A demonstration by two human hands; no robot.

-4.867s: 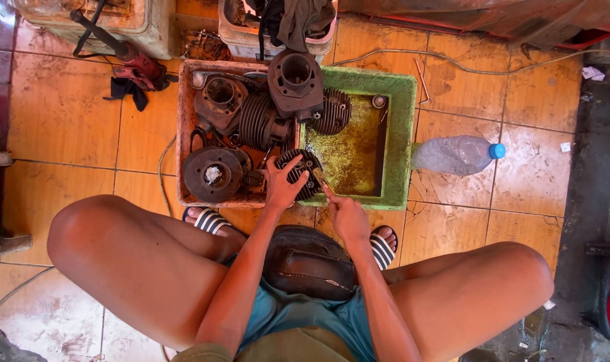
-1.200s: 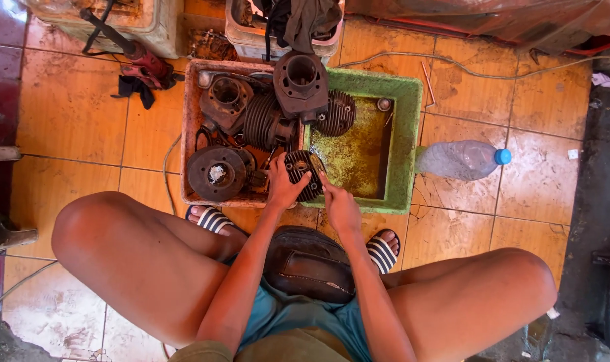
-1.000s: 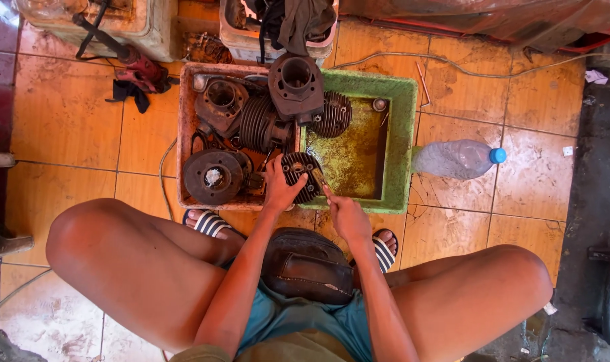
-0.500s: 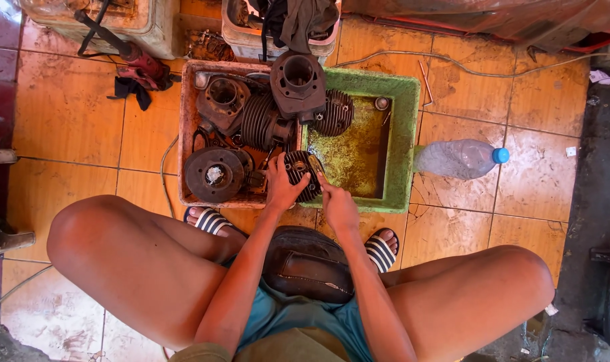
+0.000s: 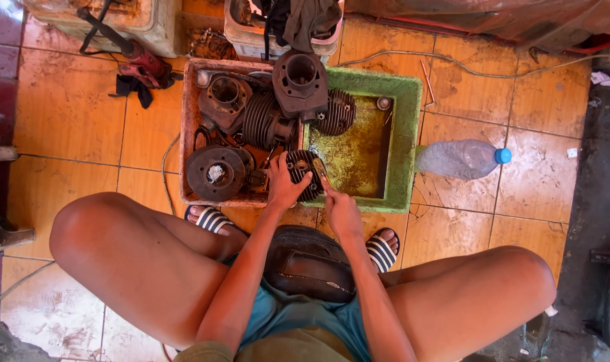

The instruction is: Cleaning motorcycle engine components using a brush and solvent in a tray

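Observation:
I squat on a tiled floor over two trays. My left hand point(image 5: 283, 182) grips a dark finned engine cylinder head point(image 5: 305, 171) at the near edge where the pink tray point(image 5: 187, 127) meets the green tray point(image 5: 402, 141). My right hand point(image 5: 340, 209) holds a thin tool point(image 5: 320, 171) whose tip touches the finned part. The pink tray holds several greasy engine parts: a round flywheel point(image 5: 216, 173), a finned cylinder point(image 5: 261, 121) and a casing point(image 5: 226, 100). Another cylinder point(image 5: 301, 77) sits across both trays.
The green tray holds murky yellowish liquid point(image 5: 355, 144). A clear plastic bottle with a blue cap point(image 5: 462, 159) lies on the tiles to the right. A red tool with a dark rag point(image 5: 140, 67) and white crates point(image 5: 281, 30) stand at the back. A cable point(image 5: 452, 64) runs along the floor.
My hands stay on the finned part at the trays' near edge. The right hand shifts slightly as the tool works against it. The view wobbles a little.

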